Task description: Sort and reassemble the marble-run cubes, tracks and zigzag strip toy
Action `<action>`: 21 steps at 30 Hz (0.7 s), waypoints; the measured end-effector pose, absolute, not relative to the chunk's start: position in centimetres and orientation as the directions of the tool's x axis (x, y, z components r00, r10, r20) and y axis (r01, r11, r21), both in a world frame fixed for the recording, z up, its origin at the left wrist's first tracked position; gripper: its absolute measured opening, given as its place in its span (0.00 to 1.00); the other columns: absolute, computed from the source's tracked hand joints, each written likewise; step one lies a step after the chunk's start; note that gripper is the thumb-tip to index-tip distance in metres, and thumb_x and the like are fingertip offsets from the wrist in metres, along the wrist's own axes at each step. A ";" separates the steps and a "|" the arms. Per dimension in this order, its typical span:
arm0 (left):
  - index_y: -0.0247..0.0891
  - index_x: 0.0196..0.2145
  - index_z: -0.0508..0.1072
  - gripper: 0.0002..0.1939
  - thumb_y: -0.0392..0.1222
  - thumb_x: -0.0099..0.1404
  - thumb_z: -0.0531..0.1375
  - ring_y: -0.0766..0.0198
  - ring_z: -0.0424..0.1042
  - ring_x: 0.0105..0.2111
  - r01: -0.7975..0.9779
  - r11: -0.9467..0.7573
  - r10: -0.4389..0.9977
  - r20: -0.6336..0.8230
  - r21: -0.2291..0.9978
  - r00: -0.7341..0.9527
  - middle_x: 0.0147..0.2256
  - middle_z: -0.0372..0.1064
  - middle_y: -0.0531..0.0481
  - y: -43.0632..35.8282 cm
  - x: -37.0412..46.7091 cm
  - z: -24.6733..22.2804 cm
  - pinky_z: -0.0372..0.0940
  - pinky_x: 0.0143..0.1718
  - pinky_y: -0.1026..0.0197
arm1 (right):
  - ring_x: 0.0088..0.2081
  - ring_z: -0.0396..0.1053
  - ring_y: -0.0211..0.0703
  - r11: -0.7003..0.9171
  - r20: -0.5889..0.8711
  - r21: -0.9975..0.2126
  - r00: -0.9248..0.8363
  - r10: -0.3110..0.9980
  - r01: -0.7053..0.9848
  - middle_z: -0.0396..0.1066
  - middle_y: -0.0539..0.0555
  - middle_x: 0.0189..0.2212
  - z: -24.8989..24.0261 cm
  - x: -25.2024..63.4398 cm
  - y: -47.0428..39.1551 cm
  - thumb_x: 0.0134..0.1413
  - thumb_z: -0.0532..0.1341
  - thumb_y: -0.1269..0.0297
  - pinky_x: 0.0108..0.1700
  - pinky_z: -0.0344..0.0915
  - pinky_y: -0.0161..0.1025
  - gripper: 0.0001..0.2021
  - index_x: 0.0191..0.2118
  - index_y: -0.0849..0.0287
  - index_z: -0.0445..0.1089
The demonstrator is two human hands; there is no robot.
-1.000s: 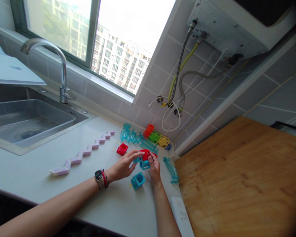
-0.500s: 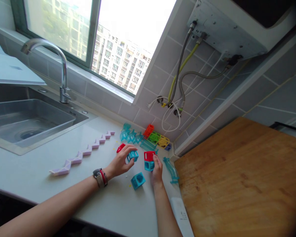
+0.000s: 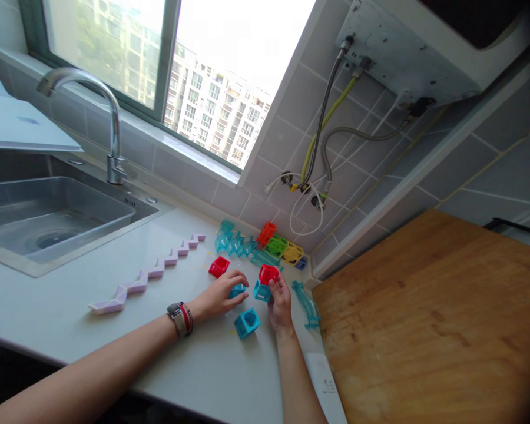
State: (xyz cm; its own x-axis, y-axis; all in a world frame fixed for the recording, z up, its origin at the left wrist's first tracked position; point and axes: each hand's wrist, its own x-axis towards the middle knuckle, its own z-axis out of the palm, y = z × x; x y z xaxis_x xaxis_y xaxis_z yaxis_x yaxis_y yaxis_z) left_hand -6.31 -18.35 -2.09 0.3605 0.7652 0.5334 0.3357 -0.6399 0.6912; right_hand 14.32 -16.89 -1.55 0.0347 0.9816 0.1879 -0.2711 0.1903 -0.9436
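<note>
My right hand point(image 3: 281, 303) holds a red cube point(image 3: 268, 274) joined on top of a blue cube point(image 3: 262, 290), its thumb against the red one. My left hand point(image 3: 226, 291) is just left of them, fingers curved over another blue cube point(image 3: 237, 290) at the counter, with the thumb apart from the fingers; whether it grips this cube is partly hidden. Behind my left hand a second red cube point(image 3: 219, 267) lies on the counter. A further blue cube point(image 3: 247, 323) with a round hole sits in front, between my two forearms.
Teal track pieces point(image 3: 236, 242) and orange point(image 3: 266, 234), green point(image 3: 277, 244) and yellow point(image 3: 292, 254) blocks lie along the wall. A lilac zigzag strip point(image 3: 136, 285) stretches toward the sink point(image 3: 88, 247). Right of my right hand are a curved teal piece point(image 3: 307, 304) and a wooden board point(image 3: 424, 318).
My left hand has lowered with its blue cube toward the counter, uncovering more of the red cube behind it. My right hand has tilted the joined cubes and shifted them slightly left and up.
</note>
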 end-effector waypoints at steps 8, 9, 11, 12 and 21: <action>0.40 0.52 0.71 0.23 0.49 0.62 0.67 0.52 0.69 0.52 0.295 -0.637 0.765 0.536 0.712 0.357 0.52 0.70 0.42 -18.6 -6.4 -1.1 0.66 0.55 0.51 | 0.53 0.72 0.54 0.196 0.242 -0.952 -0.184 0.953 -0.235 0.75 0.58 0.52 -1.8 14.2 -17.6 0.42 0.75 0.58 0.55 0.68 0.50 0.30 0.53 0.54 0.73; 0.40 0.51 0.72 0.21 0.47 0.62 0.66 0.53 0.70 0.51 0.288 -0.642 0.761 0.545 0.711 0.352 0.51 0.70 0.42 -18.6 -6.3 -1.1 0.66 0.55 0.51 | 0.53 0.72 0.55 0.197 0.242 -0.954 -0.195 0.951 -0.225 0.76 0.58 0.52 -1.8 14.1 -17.7 0.41 0.75 0.58 0.55 0.68 0.51 0.30 0.52 0.54 0.73; 0.39 0.49 0.73 0.18 0.43 0.61 0.66 0.53 0.70 0.51 0.280 -0.643 0.762 0.559 0.713 0.327 0.50 0.71 0.42 -18.6 -6.1 -1.0 0.66 0.55 0.52 | 0.52 0.72 0.55 0.200 0.244 -0.955 -0.195 0.950 -0.220 0.76 0.58 0.51 -1.7 13.8 -17.8 0.39 0.76 0.56 0.54 0.69 0.52 0.30 0.51 0.54 0.73; 0.39 0.49 0.73 0.19 0.43 0.60 0.66 0.53 0.70 0.51 0.276 -0.640 0.765 0.562 0.717 0.314 0.50 0.72 0.42 -18.6 -6.0 -1.0 0.66 0.55 0.51 | 0.51 0.73 0.55 0.203 0.248 -0.952 -0.188 0.950 -0.230 0.76 0.58 0.51 -1.6 13.7 -17.9 0.39 0.76 0.55 0.55 0.69 0.52 0.30 0.51 0.54 0.74; 0.37 0.48 0.74 0.19 0.41 0.59 0.64 0.57 0.74 0.42 0.301 -0.555 0.824 0.463 0.775 0.327 0.44 0.76 0.45 -18.6 -6.4 -1.1 0.70 0.46 0.57 | 0.52 0.73 0.50 0.244 0.213 -0.854 0.119 0.970 -0.459 0.76 0.57 0.50 -1.0 16.9 -16.4 0.55 0.66 0.47 0.57 0.67 0.57 0.21 0.51 0.51 0.72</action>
